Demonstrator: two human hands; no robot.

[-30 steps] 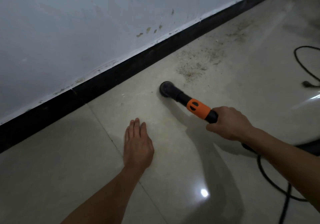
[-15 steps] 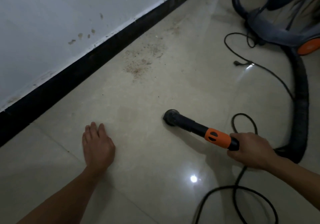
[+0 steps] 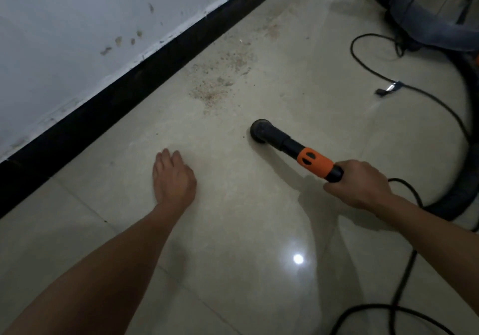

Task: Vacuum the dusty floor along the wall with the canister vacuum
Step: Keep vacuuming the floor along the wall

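My right hand (image 3: 359, 183) grips the black vacuum wand just behind its orange collar (image 3: 315, 162). The round black nozzle (image 3: 260, 130) sits on the pale floor tile. A patch of brown dust (image 3: 216, 86) lies beyond the nozzle, near the black skirting board (image 3: 124, 99) under the white wall. My left hand (image 3: 172, 176) rests palm down on the tile, left of the nozzle, fingers pointing toward the wall. The grey canister vacuum (image 3: 427, 16) stands at the top right, and its thick black hose (image 3: 466, 169) curves down the right side.
A thin black power cord (image 3: 363, 64) loops across the floor near the canister, its plug (image 3: 387, 90) lying loose. More cord (image 3: 399, 293) coils at the bottom right, under my right arm. A light glare spot (image 3: 298, 258) shines on the glossy tiles.
The view swung right, bringing the canister and hose into sight. The nozzle has pulled back from the wall and the dust patch. My left hand stays flat on the floor.
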